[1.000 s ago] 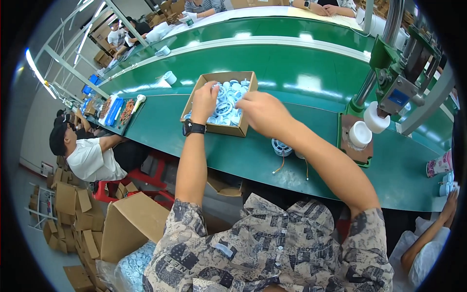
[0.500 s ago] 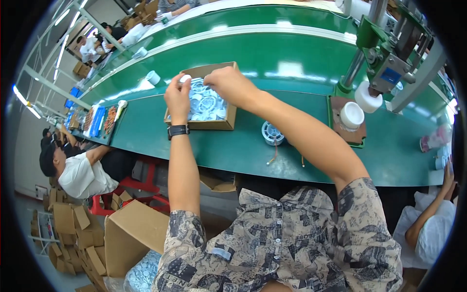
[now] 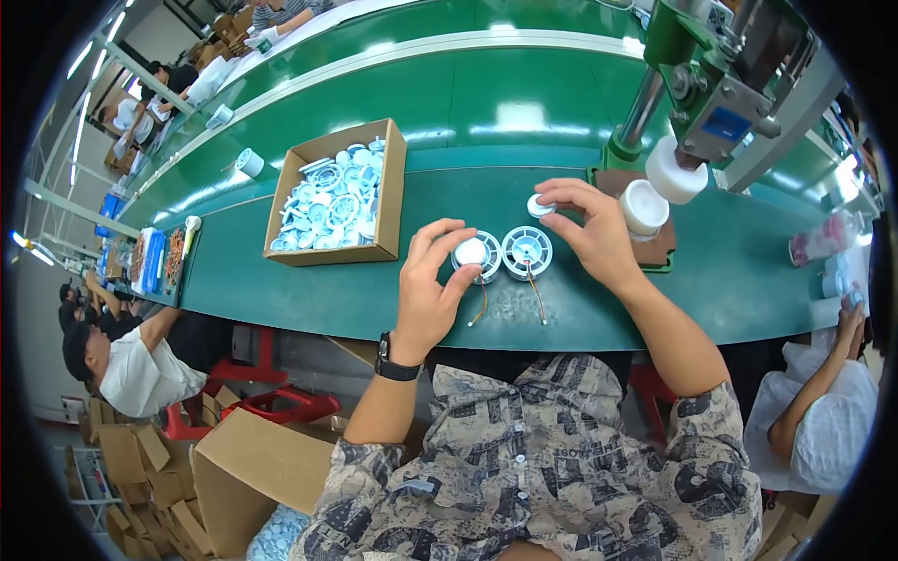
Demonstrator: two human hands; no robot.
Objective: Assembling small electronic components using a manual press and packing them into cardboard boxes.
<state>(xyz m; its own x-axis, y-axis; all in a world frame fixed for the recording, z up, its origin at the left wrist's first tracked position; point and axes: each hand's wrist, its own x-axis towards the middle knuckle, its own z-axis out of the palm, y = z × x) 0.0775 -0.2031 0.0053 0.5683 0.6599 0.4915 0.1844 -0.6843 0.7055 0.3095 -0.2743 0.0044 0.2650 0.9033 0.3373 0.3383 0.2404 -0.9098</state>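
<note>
My left hand pinches a round white cap between thumb and fingers, over a pale blue slotted round housing. Whether the cap touches that housing I cannot tell. My right hand grips a second white cap by its edge, just beyond and right of another slotted housing. Both housings lie side by side on the green bench, thin wires with small connectors trailing toward me. Left of my hands, a cardboard box holds many pale blue round plastic parts.
At the right stands a green press with a white round head above a white cup-shaped fixture. A pale cup-shaped part sits beyond the box. Co-workers sit at both sides. An open carton is at my lower left.
Both hands have moved from the box rightward to the housings, each now holding a white cap. The second housing, hidden by my right arm before, now shows. The whole view has shifted slightly.
</note>
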